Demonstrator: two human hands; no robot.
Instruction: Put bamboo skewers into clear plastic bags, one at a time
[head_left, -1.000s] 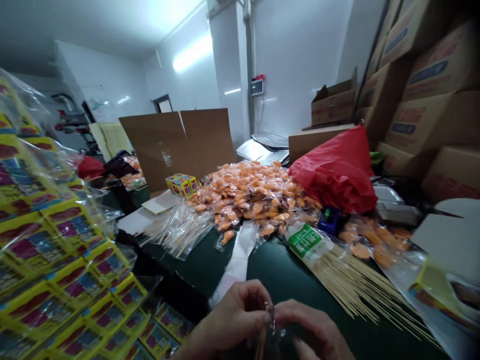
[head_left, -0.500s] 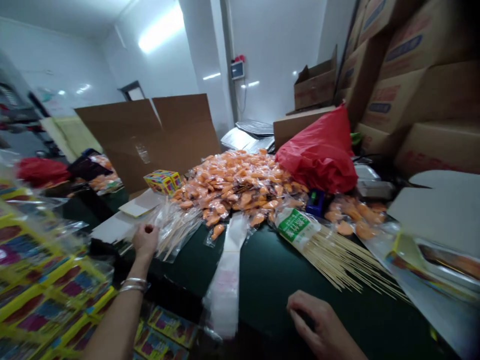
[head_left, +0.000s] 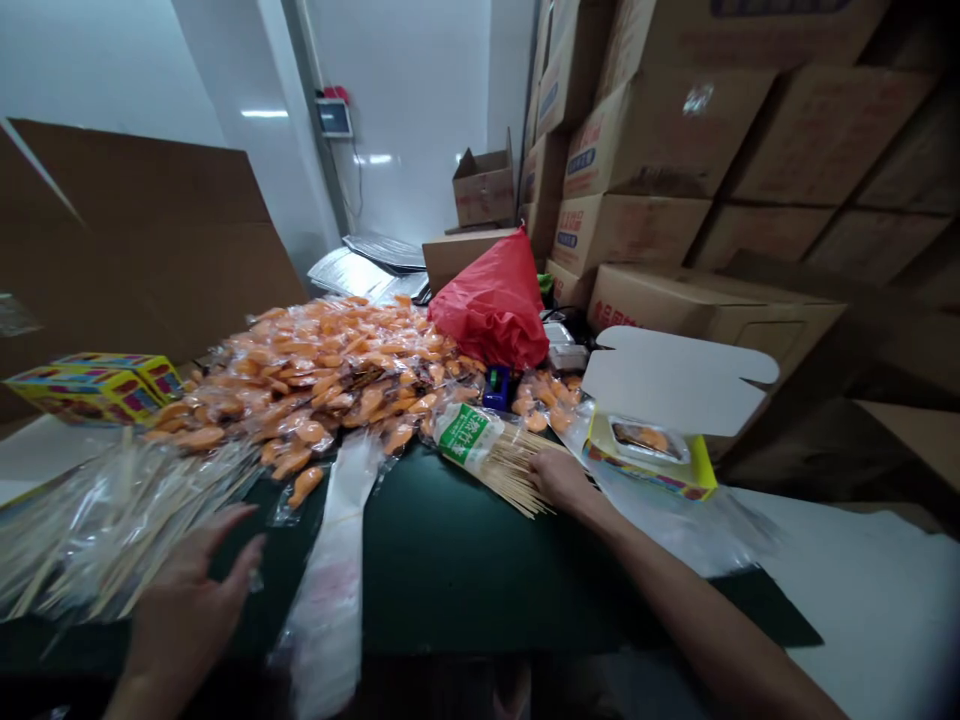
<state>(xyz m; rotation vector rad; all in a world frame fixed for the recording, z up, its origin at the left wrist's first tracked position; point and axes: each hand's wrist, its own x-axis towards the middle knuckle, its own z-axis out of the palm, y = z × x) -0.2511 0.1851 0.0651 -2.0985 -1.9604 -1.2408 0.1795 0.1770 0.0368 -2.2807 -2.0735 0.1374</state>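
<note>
Left hand (head_left: 191,600) low over the dark green surface (head_left: 465,570), fingers (head_left: 240,540) spread open and gripping nothing, just beside a bundle of skewers in clear plastic bags (head_left: 97,530). Right hand (head_left: 562,478) reaching across to a bamboo skewer pack (head_left: 495,470) with a green label, fingers (head_left: 541,462) slightly curled against the loose skewer ends; whether closed in a firm grip, impossible to tell. Just past that hand, a yellow carton (head_left: 649,465) with a white lid (head_left: 675,380) raised open and a tray of orange pieces inside. Behind the skewers, a large heap of orange pieces in clear sleeves (head_left: 315,380), with a red plastic bag (head_left: 491,305) against it. Between the hands, a long clear plastic strip (head_left: 330,590) lying flat. Farther back, stacked cardboard cartons (head_left: 637,150).
</note>
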